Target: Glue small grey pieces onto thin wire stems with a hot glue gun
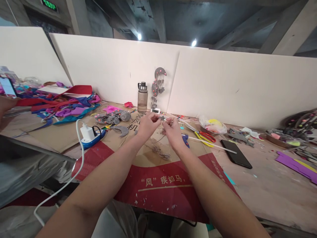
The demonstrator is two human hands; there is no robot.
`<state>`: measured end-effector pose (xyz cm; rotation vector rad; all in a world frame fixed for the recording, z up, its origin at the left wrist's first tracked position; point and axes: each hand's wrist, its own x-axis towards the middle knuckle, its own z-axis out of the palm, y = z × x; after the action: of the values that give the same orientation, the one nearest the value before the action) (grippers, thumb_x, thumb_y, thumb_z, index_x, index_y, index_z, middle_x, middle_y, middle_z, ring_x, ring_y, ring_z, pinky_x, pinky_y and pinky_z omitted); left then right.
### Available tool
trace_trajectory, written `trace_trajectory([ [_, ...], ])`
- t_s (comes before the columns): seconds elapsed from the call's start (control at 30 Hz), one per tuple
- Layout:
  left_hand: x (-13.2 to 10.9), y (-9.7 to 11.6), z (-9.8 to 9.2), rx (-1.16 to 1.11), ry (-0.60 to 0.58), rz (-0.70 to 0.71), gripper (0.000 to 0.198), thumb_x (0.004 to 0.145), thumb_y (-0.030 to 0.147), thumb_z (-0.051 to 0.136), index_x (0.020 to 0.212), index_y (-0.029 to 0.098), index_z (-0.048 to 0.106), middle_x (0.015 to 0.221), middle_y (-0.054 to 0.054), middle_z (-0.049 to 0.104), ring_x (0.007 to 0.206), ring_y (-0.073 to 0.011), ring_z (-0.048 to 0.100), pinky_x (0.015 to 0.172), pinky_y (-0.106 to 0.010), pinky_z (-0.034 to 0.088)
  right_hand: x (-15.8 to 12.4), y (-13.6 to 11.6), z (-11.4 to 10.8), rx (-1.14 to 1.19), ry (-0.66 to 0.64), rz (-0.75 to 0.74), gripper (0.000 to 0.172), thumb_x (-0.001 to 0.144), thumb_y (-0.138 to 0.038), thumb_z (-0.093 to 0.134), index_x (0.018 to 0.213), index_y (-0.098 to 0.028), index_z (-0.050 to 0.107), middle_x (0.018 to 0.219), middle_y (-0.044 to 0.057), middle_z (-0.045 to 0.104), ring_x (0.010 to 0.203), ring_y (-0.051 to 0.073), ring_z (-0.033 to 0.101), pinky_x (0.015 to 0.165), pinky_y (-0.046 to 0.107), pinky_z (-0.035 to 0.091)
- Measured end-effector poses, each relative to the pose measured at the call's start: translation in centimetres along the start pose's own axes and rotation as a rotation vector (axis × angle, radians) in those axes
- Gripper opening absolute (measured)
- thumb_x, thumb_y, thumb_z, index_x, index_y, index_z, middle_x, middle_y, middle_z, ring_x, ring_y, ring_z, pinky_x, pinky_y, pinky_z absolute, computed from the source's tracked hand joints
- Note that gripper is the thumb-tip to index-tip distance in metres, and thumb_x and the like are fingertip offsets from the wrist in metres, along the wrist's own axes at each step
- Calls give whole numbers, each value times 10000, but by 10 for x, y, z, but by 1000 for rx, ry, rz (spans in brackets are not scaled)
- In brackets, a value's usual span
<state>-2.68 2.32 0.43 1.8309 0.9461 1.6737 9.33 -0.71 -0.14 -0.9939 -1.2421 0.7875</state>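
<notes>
Above the cardboard, both hands meet in front of me, fingertips close together. My left hand [149,125] is closed in a pinch on a small grey piece [162,118], perhaps felt; its exact shape is too small to tell. My right hand [173,131] is also pinched, right beside that piece, and what lies between its fingers is hidden. Below the hands a loose bundle of grey yarn [160,153] rests on the cardboard sheet [146,155]. A blue glue gun [185,140] lies just right of my right hand.
Left: a grey felt crescent [121,131], yarn ball [125,115], power strip [92,139] and fabric scraps [71,110], with another person's hand [7,104] beyond. Behind: a bottle [142,99] and hanging crescent ornament [159,81]. Right: scissors [206,137], a phone [236,153] and a bowl [213,127].
</notes>
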Motion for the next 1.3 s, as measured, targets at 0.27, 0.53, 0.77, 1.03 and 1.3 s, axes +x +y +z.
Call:
trace_trajectory([
  [0.27,0,2,5,-255,-81,-160,186,677,267,699,804,146,639,724,-15,656,628,-114,612,633,-261,542,-2,-4,-12,-326,72,-226,72,783,-265,532,771,-194,536,700,-22,544,639,130,475,639,273,384],
  [0.53,-3,8,4,-243,-189,-184,151,698,258,685,764,125,656,734,-33,671,653,-123,650,688,-282,572,-3,-8,-15,-438,121,-226,107,810,-260,507,758,-185,562,679,-9,567,616,142,482,630,280,369],
  [0.77,-3,11,3,-207,-189,-181,143,693,251,690,742,124,647,691,-23,660,605,-110,640,622,-234,553,-4,-6,-17,-535,137,-284,135,832,-271,499,779,-182,585,703,9,590,643,155,500,656,289,376],
  [1.03,-4,13,2,-152,-161,-181,122,718,251,647,714,129,646,662,-21,658,600,-117,646,615,-237,562,-7,-11,-16,-613,132,-308,162,842,-274,502,750,-180,597,714,24,604,682,169,520,674,300,368],
  [1.3,-2,7,4,-157,-137,-207,103,686,226,622,722,133,646,662,-22,658,571,-118,638,589,-243,560,-9,-14,-13,-615,117,-252,161,835,-277,507,725,-189,585,709,24,626,655,166,523,648,294,366],
])
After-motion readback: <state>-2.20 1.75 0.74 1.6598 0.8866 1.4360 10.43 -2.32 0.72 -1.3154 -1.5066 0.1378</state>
